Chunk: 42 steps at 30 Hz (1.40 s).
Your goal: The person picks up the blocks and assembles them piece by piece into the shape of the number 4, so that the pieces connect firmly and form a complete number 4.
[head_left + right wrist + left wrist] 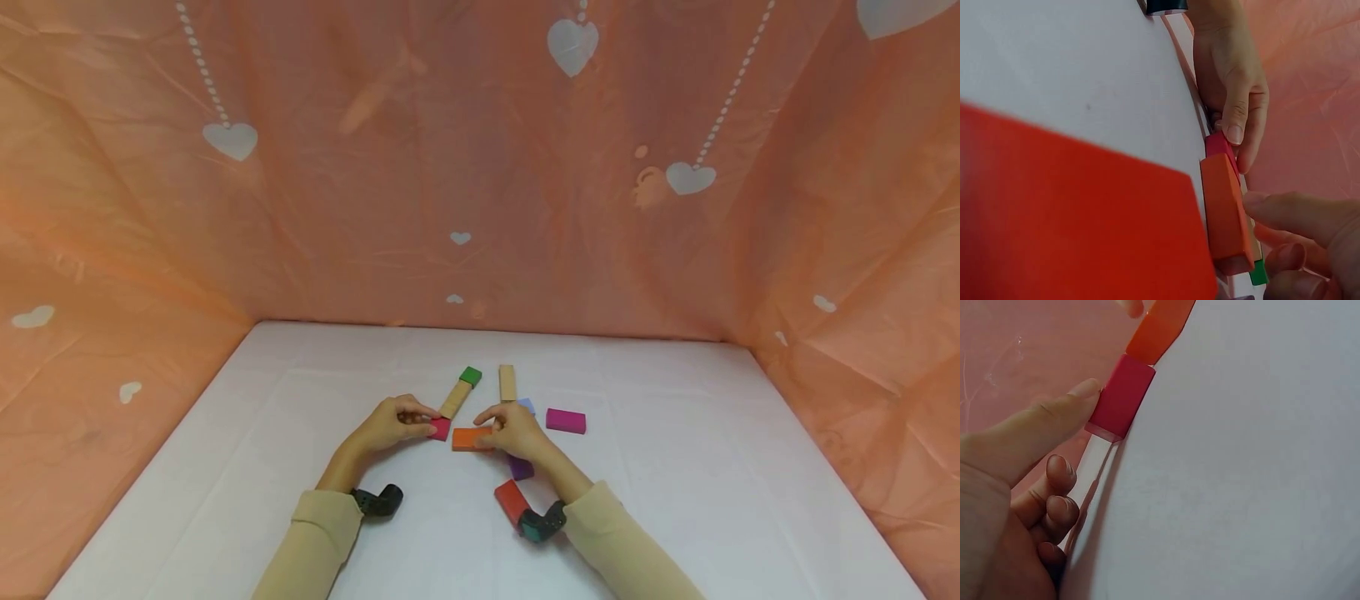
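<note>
On the white table my left hand pinches a small crimson block at its left end. The left wrist view shows the thumb tip against that crimson block, with the other fingers curled below. My right hand pinches a flat orange block lying just right of the crimson one. In the right wrist view the orange block and the crimson block meet end to end, with my right hand on the orange one.
A tan block with a green end, a plain tan block, a lavender block and a magenta block lie just beyond the hands. Purple and red blocks lie under my right forearm. Pink sheeting walls the table.
</note>
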Available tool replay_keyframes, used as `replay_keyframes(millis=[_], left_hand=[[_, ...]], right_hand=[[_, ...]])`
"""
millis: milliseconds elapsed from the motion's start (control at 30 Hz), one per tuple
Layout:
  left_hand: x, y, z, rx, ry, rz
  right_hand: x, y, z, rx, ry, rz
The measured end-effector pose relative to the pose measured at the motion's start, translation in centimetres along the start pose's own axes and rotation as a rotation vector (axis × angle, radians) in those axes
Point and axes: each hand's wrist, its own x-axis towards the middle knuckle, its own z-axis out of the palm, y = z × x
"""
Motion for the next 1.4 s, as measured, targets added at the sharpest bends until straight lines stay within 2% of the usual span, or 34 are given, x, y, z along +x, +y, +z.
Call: replay_keyframes(millis=[333, 667, 1067, 1400], left_hand=[[-0.02, -0.65, 0.30, 0.013, 0.023, 0.056], [0.12, -0.58, 0.43, 0.007, 0.026, 0.049], [-0.06, -0.87, 0.48, -0.019, 0.038, 0.047], [-0.05, -0.62, 0.43, -0.029, 0.032, 0.058]], right_hand=[[-0.40, -0.36, -0.29, -0.062, -0.022, -0.007], [-0.42, -0.29, -0.45, -0.060, -0.012, 0.026], [-0.69, 0.21, -0.89, -0.090, 0.028, 0.007], [-0.77, 0.00, -0.96, -0.064, 0.031, 0.074]])
